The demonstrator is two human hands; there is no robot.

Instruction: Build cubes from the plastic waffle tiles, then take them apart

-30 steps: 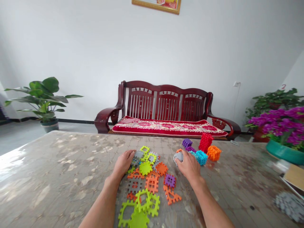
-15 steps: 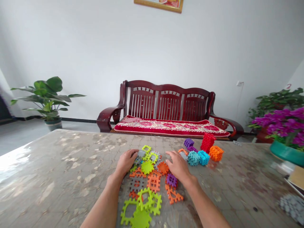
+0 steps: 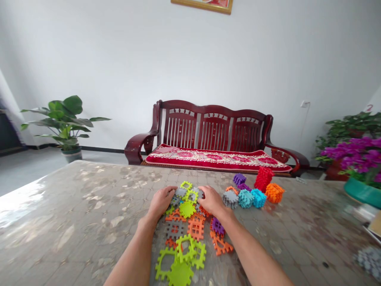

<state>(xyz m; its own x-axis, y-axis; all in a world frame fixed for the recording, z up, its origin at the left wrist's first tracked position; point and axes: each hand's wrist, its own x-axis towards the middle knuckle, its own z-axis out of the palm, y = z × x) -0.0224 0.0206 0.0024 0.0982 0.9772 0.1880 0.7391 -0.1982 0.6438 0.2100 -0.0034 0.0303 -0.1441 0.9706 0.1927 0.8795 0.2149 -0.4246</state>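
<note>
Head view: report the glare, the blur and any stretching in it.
Head view, left: bright glare whitens part of the tabletop; head view, right edge: the purple flowers and grey pieces look soft and stretched; head view, middle: the left hand and right hand have clearer outlines.

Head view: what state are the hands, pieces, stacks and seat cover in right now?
left hand, fingers bent beside the pile; grip unclear
right hand, fingertips at a gray piece; grip unclear
near green pieces, overlapping, loose
orange triangular piece, lying, not held
red stack, standing upright
orange stack, pieces packed together
bright blue stack, pieces packed together
far gray stack, pieces packed together
red seat cover, spread out
</note>
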